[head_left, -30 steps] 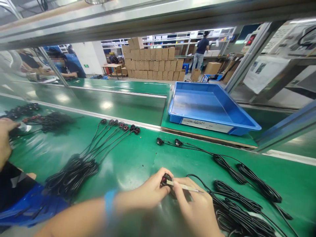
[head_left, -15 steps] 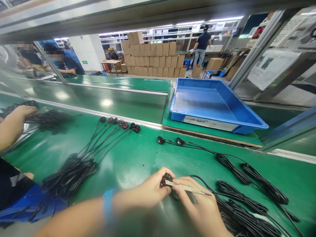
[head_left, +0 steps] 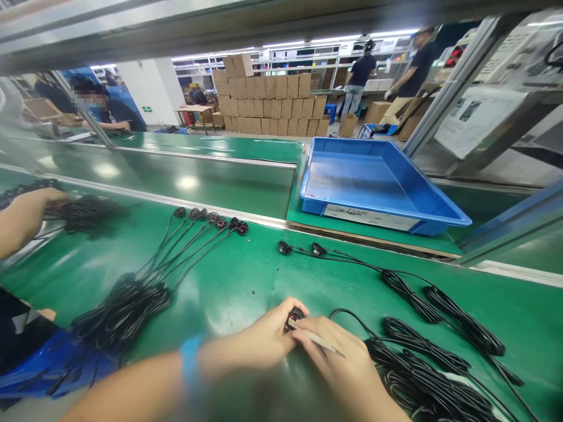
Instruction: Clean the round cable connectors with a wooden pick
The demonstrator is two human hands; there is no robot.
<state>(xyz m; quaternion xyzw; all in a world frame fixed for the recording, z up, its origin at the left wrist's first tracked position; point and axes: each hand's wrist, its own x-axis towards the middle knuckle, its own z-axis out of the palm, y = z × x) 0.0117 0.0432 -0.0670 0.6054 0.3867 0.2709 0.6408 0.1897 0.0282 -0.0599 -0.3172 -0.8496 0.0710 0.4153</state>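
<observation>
My left hand (head_left: 259, 337) pinches a small round black part with red marks (head_left: 294, 316) on the green table near the front edge. My right hand (head_left: 341, 366) grips a thin pale stick tool (head_left: 314, 337), its tip resting on that part. A black cable runs from the part toward a heap of coiled black cables (head_left: 422, 375) by my right hand. Two more cabled parts (head_left: 301, 249) lie apart behind my hands.
A row of several round parts (head_left: 211, 218) with bundled cables (head_left: 123, 308) lies to the left. A co-worker's hand (head_left: 26, 214) rests on another cable pile at far left. An open blue tray (head_left: 373, 184) stands behind, beside the conveyor belt (head_left: 176, 176). People and stacked cartons fill the background.
My hands stay together on the part; the stick tool now points lower to the right. The co-worker's hand at the left has reached onto the far cable pile.
</observation>
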